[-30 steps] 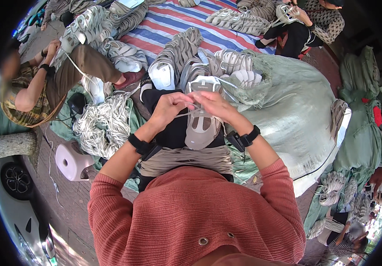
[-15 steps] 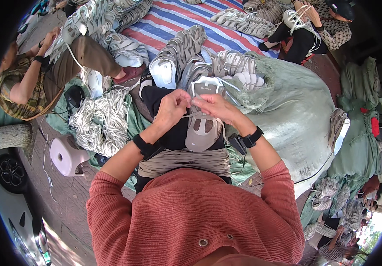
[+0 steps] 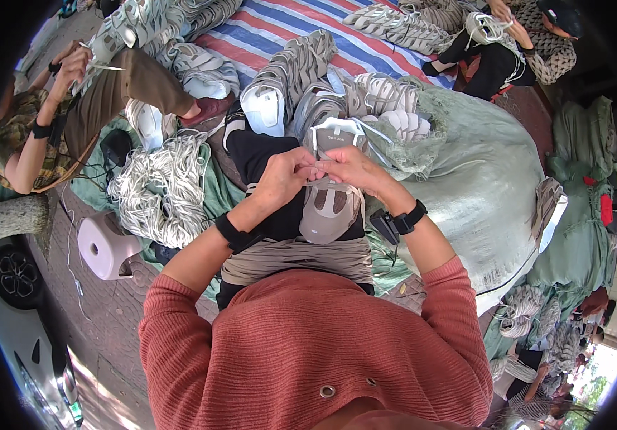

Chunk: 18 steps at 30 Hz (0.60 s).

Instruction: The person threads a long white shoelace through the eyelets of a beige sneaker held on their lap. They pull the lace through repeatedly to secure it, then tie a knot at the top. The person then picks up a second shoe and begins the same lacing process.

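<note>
A grey-brown shoe upper (image 3: 328,218) with mesh windows and a white-edged tongue rests on my lap, its toe toward me. Over its lace area both my hands meet, the fingertips almost touching. My left hand (image 3: 285,175) pinches a thin shoelace, of which little shows between the fingers. From the other side my right hand (image 3: 358,170) is closed in a pinch on the same lace. A bundle of taupe laces (image 3: 290,264) lies across my lap, close to my body.
A heap of white laces (image 3: 161,190) and a pink stool (image 3: 105,247) are on my left. Stacked shoe uppers (image 3: 290,75) stand ahead, near a striped sheet (image 3: 265,32). A big pale sack (image 3: 473,186) bulges on my right. Co-workers (image 3: 32,143) sit at both sides.
My hands have drawn together over the shoe upper, and the lace strand that showed below them is now mostly hidden. The co-worker on the left has raised their hands.
</note>
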Tool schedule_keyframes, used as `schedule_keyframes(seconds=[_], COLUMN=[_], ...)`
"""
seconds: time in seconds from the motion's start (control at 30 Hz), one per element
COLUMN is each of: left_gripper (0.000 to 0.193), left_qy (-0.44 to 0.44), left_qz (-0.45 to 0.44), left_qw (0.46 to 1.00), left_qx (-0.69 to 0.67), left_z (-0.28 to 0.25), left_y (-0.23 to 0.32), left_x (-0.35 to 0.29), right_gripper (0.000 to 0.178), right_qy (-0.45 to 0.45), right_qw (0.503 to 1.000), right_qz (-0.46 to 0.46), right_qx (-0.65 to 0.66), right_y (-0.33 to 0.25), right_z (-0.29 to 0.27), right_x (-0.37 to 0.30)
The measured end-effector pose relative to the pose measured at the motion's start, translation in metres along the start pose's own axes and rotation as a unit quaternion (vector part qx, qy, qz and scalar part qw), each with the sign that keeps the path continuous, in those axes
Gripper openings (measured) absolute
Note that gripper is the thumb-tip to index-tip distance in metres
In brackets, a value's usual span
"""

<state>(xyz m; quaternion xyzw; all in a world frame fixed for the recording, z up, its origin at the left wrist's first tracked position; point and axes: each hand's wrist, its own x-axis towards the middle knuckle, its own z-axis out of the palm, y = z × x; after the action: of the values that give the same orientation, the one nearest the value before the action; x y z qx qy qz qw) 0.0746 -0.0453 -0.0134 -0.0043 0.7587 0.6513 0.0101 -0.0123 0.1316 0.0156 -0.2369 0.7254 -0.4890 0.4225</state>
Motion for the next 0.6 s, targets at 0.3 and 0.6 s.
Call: schedule_keyframes(seconds=[0.3, 0.6], left_gripper=[0.009, 0.010], left_qy=[0.074, 0.069], left_qz=[0.219, 0.192], left_qw=[0.861, 0.867], left_qx=[0.454, 0.454], left_z=[0.006, 0.015], left_y=[-0.003, -0.008], left_x=[-0.006, -0.003], right_gripper=[0.008, 0.012], right_qy=[0.135, 0.091], right_qw=[0.869, 0.876], right_qz=[-0.220, -0.290], right_qx=[-0.423, -0.374], right_y=[0.015, 0.028], right_z=[-0.002, -0.004], right_x=[0.001, 0.000])
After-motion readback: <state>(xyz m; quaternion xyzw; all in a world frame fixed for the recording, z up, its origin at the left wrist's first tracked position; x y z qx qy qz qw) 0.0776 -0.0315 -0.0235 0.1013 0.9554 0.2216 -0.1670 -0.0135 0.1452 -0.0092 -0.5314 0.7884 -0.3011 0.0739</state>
